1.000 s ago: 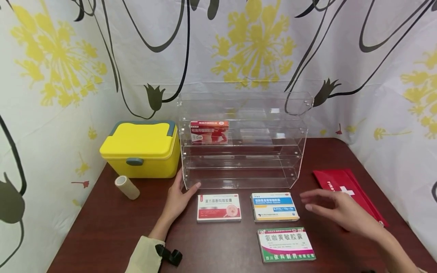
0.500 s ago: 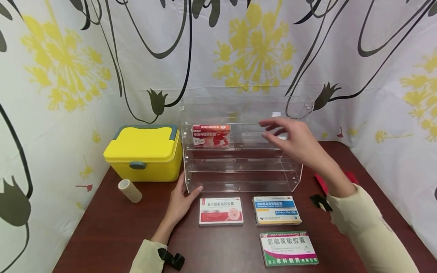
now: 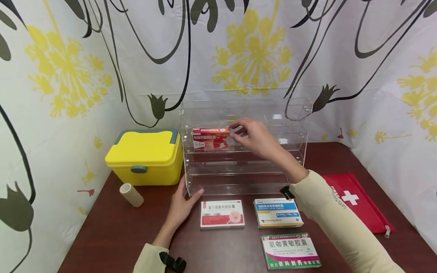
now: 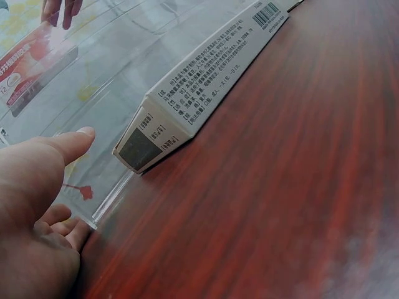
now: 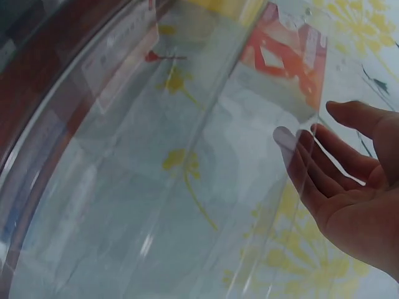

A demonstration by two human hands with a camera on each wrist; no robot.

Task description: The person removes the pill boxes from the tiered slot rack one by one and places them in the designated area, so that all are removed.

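Note:
A clear acrylic tiered rack [image 3: 239, 187] stands at the back of the table. My left hand [image 3: 179, 206] holds its lower left corner, fingers along the outside of the side panel and thumb in front. On an upper tier, at the left, sits a red medicine box [image 3: 209, 142]. My right hand [image 3: 257, 139] reaches to that box's right end, thumb and fingers spread apart. In the right wrist view, a gap shows between the right fingers and the red box [image 5: 283, 53]. A red and white medicine box [image 4: 212, 68] lies before the rack, near my left thumb.
A blue and white medicine box [image 3: 278, 214] and a green and white one [image 3: 290, 252] lie at front right. A yellow case [image 3: 145, 157] and a tan roll [image 3: 131, 195] stand left. A red first-aid pouch [image 3: 358, 201] lies right, beneath my right forearm in view.
My right hand has risen from beside the blue and white box and moved left across the rack to the red box. The left hand stays at the rack's corner.

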